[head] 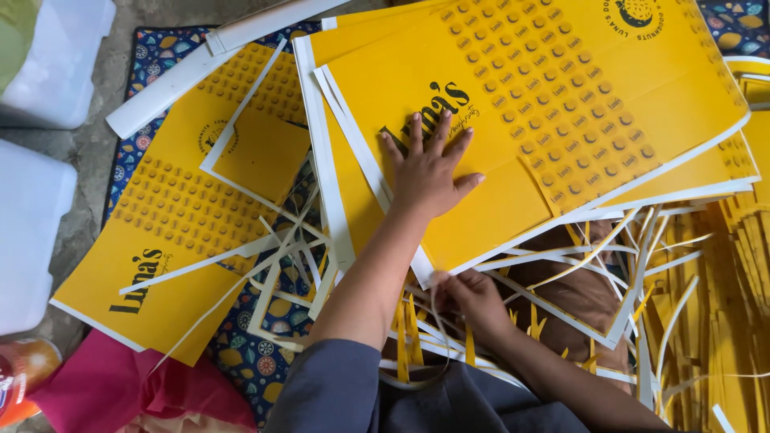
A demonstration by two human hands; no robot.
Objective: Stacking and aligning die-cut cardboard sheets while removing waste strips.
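While the left hand lies flat, fingers spread, pressing on the top yellow printed sheet of a stack, the right hand pinches the sheet's near edge where a white trim strip runs. Cut white and yellow strips litter the patterned mat. Another yellow sheet lies left.

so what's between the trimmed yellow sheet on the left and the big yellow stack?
Head view: loose white paper strips crisscross over the patterned blue mat between the trimmed yellow sheet and the big yellow stack.
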